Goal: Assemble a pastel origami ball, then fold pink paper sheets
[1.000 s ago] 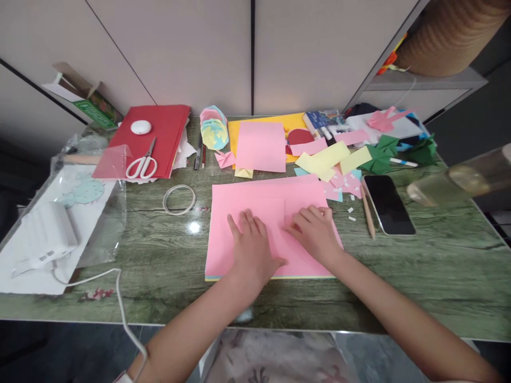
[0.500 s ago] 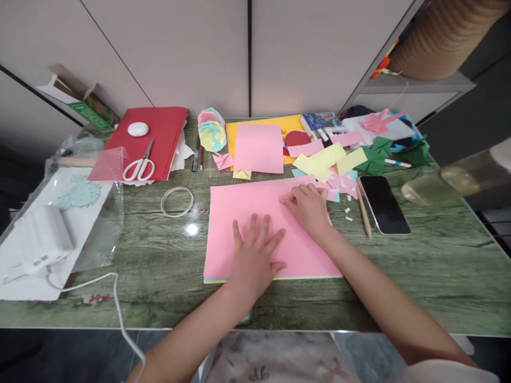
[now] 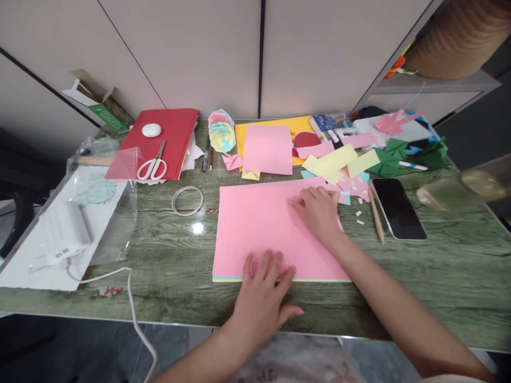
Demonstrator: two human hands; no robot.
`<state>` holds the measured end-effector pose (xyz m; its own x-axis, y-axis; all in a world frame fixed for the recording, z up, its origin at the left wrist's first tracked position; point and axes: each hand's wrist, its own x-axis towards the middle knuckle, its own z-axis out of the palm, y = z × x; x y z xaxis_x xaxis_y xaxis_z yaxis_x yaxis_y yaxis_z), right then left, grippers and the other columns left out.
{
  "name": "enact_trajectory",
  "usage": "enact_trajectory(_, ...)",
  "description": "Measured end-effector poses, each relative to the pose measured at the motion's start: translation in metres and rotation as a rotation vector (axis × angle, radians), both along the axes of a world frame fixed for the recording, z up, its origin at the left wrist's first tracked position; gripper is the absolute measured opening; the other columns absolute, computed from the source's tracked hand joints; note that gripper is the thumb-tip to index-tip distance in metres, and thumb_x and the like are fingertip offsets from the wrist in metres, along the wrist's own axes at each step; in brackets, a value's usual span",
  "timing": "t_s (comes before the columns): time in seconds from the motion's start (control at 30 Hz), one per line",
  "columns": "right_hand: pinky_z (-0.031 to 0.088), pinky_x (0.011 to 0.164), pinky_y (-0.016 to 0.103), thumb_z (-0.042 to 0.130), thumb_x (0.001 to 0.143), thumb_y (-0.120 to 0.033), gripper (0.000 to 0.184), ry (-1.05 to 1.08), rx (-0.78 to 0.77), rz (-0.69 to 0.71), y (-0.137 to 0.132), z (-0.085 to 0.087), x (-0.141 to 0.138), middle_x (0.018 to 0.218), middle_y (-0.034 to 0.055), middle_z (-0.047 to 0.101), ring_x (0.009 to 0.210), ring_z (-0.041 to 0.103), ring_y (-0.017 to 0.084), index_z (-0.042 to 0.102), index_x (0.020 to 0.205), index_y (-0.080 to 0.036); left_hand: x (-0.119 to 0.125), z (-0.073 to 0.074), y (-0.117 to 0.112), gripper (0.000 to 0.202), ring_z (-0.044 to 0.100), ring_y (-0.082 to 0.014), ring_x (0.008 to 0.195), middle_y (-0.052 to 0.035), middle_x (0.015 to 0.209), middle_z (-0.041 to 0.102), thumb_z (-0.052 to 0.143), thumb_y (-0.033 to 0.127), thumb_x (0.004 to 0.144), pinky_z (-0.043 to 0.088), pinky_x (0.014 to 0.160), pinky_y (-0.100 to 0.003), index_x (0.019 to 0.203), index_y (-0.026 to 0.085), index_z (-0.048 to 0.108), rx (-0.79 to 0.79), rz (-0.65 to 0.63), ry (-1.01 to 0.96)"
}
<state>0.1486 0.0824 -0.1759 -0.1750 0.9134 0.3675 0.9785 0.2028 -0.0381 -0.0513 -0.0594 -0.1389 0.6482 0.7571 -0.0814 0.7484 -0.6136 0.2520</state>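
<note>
A stack of large paper sheets [image 3: 255, 229] lies on the table, pink on top, with thin blue and yellow edges showing along the front. My left hand [image 3: 263, 292] is open with fingers spread, fingertips on the stack's front edge and the palm over the table. Near the upper right corner of the pink sheet rests my right hand [image 3: 319, 213], its fingers curled inward and pressed together. Whatever is under or between those fingers is hidden. Just beyond the stack lie a smaller pink sheet [image 3: 268, 150] and yellow paper strips [image 3: 331, 159].
White-handled scissors [image 3: 152, 167] lie on a red folder [image 3: 163, 135] at the back left. A wire ring [image 3: 187, 201] is left of the stack. To the right are a wooden stick [image 3: 377, 218], a phone [image 3: 398, 208] and a bottle [image 3: 459, 189]. A white cable [image 3: 133, 303] hangs over the front edge.
My left hand has slid back toward the front edge of the stack. My right hand keeps its place on the pink sheet. The whole view has shifted slightly.
</note>
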Motion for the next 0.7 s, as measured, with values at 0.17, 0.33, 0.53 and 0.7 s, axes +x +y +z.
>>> enact_trajectory(0.17,0.019,0.074,0.036,0.052,0.086,-0.034,0.025,-0.044,0.003,0.051,-0.013,0.006,0.0,0.07,0.003,0.06,0.077,0.045,0.019,0.053,0.068,-0.017,0.002,-0.005,-0.001,0.062,0.029,-0.036,0.13,-0.013,0.142,0.038,0.027,0.063,0.085,0.021,0.098,-0.063,0.134,0.027,0.039,0.0,0.039,-0.033)
enact_trajectory(0.33,0.021,0.075,0.037,0.052,0.087,-0.036,0.027,-0.053,-0.031,0.146,-0.046,0.013,-0.001,0.067,0.0014,0.059,0.074,0.046,0.019,0.053,0.067,-0.018,0.002,-0.01,-0.003,0.06,0.027,-0.0358,0.131,-0.0128,0.143,0.037,0.029,0.061,0.086,0.021,0.097,-0.063,0.134,0.028,0.039,0.025,0.051,-0.056)
enact_trajectory(0.53,0.024,0.074,0.037,0.056,0.084,-0.034,0.025,-0.007,-0.08,0.227,-0.085,0.018,0.0,0.062,-0.0001,0.056,0.069,0.045,0.018,0.053,0.065,-0.019,0.002,-0.016,-0.003,0.058,0.026,-0.0355,0.132,-0.0123,0.145,0.034,0.03,0.059,0.086,0.021,0.097,-0.063,0.135,0.029,0.038,0.018,0.06,-0.065)
enact_trajectory(0.7,0.024,0.073,0.036,0.056,0.084,-0.036,0.025,0.035,-0.115,0.258,-0.101,0.02,0.0,0.062,-0.0007,0.056,0.068,0.045,0.017,0.054,0.065,-0.02,0.001,-0.018,-0.003,0.057,0.025,-0.0342,0.133,-0.0124,0.144,0.034,0.034,0.057,0.086,0.02,0.098,-0.062,0.137,0.03,0.034,0.008,0.066,-0.057)
